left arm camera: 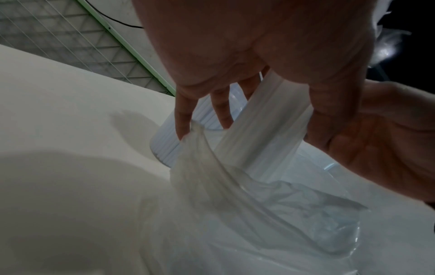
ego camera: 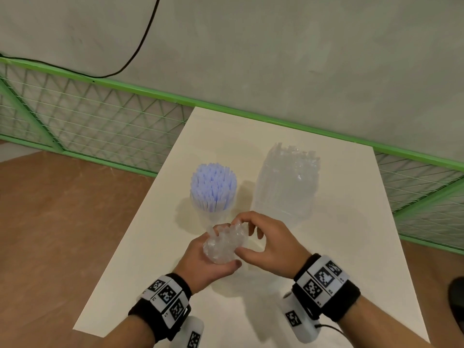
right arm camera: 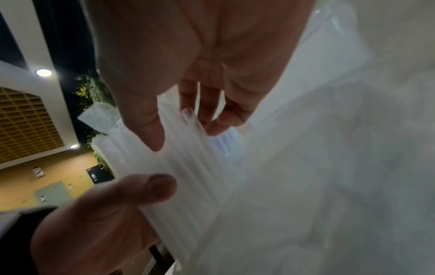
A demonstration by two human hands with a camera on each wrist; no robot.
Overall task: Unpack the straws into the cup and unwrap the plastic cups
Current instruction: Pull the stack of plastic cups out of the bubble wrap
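A crumpled clear plastic wrapper (ego camera: 226, 239) is held over the near middle of the white table (ego camera: 351, 222). My left hand (ego camera: 223, 248) cups and grips it from below, thumb curled on its near side. My right hand (ego camera: 239, 236) pinches its right side between thumb and curled index finger. The left wrist view shows the wrapper (left arm camera: 235, 186) hanging stretched from my left fingers (left arm camera: 182, 130). In the right wrist view, my right hand (right arm camera: 179, 130) pinches the pleated film (right arm camera: 188, 176). Just beyond the hands stands a clear cup packed with pale blue straws (ego camera: 213, 192). A stack of plastic cups (ego camera: 288, 182) stands in its wrap to the right.
A green mesh fence (ego camera: 100, 121) runs behind the table along a grey wall, with a black cable (ego camera: 140, 43) hanging down it. Brown floor lies to the left of the table. The table's near part below the hands is bare.
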